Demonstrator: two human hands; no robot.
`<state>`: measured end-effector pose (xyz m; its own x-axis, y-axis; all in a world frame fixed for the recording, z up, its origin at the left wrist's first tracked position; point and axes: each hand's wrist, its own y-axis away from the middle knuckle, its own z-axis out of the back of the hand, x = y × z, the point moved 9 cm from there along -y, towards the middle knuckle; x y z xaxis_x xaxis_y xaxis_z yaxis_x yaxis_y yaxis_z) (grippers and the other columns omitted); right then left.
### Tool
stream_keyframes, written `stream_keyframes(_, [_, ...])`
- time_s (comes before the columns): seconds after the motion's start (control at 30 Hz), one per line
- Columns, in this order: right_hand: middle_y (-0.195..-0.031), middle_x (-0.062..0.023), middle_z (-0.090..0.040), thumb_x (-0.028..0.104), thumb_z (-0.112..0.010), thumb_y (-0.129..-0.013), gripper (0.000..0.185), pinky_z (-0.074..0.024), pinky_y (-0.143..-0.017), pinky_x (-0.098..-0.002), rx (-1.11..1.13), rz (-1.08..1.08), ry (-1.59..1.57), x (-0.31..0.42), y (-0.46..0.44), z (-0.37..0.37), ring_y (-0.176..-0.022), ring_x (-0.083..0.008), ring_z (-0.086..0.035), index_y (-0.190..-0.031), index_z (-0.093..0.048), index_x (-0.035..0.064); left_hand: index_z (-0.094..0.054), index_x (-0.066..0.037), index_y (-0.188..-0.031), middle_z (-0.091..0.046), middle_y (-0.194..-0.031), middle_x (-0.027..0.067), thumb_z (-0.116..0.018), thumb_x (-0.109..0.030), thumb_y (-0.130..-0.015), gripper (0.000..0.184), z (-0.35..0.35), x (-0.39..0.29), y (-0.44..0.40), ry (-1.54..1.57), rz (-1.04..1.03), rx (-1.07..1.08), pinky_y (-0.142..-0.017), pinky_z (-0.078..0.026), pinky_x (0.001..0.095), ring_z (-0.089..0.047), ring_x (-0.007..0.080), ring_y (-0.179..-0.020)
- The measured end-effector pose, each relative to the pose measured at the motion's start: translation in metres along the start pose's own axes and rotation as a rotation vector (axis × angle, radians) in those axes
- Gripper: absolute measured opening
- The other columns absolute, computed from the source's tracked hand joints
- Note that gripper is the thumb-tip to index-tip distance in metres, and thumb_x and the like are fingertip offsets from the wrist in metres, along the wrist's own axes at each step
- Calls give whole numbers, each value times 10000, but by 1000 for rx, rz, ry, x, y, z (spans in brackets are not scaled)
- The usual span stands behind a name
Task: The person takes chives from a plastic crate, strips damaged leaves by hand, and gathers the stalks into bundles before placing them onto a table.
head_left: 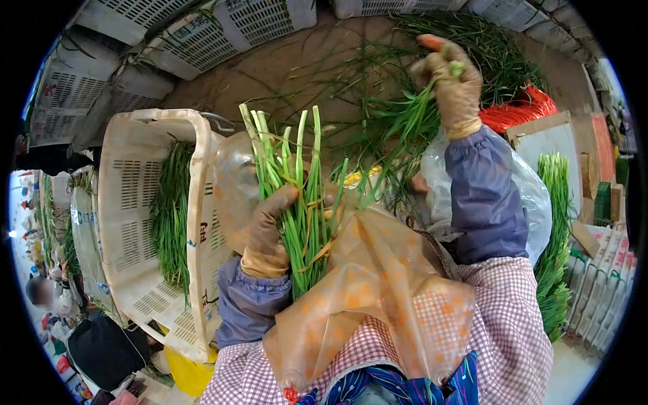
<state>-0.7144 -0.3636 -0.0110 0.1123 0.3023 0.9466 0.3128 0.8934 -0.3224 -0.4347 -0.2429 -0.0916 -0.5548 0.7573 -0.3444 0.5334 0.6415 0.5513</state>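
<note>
My left hand [268, 233], in a brownish glove, is closed around a bunch of green stalks [304, 223] with pale cut ends pointing up, held over my lap. Raised at the upper right, my right hand [455, 88], also gloved, has its fingers curled on a few green stalks [418, 111] whose leaves hang down to the left. A translucent orange-patterned plastic apron [378, 270] covers my lap below the bunch.
A white crate [202, 236] with green stalks inside stands at the left. Loose leaves [493, 47] lie on the floor ahead, near red twine [523, 111]. Stacked bunches [553, 256] are at the right. More crates [196, 44] line the back. A person [50, 293] is at the far left.
</note>
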Motion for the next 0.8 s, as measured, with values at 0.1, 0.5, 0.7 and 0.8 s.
stream_keyframes(0.1, [-859, -11, -621, 198, -687, -781, 259, -464, -671, -232, 395, 8, 36, 12, 46, -71, -748, -83, -551, -1003, -631, 77, -529, 2, -1092, -609, -918, 158, -621, -247, -765, 422, -6, -2, -6, 21, -44, 3, -710, -539, 412, -622, 267, -808])
stream_keyframes(0.5, [-654, -1, -579, 143, -656, -767, 99, -439, -565, -250, 311, -107, 119, -13, 55, -77, -590, -84, -512, -757, -641, 46, -561, 12, -994, -632, -804, 119, -665, -152, -749, 313, 0, -9, 4, -234, -162, -98, -552, -535, 279, -620, 180, -640])
stream_keyframes(0.7, [-827, -5, -621, 169, -655, -806, 280, -462, -610, -194, 107, -247, 161, -42, 25, -22, -703, -56, -540, -1061, -615, 61, -569, 4, -958, -630, -794, 118, -629, -119, -771, 232, -1, -8, 9, -158, -57, -212, -533, -533, 281, -619, 181, -621])
stream_keyframes(0.8, [-800, -8, -611, 225, -654, -814, 251, -453, -577, -203, 434, -625, -108, -7, 67, -75, -655, -61, -543, -1008, -636, 66, -567, 10, -957, -628, -791, 109, -620, -112, -779, 222, -3, -1, 3, -108, -63, -211, -529, -530, 277, -619, 181, -626])
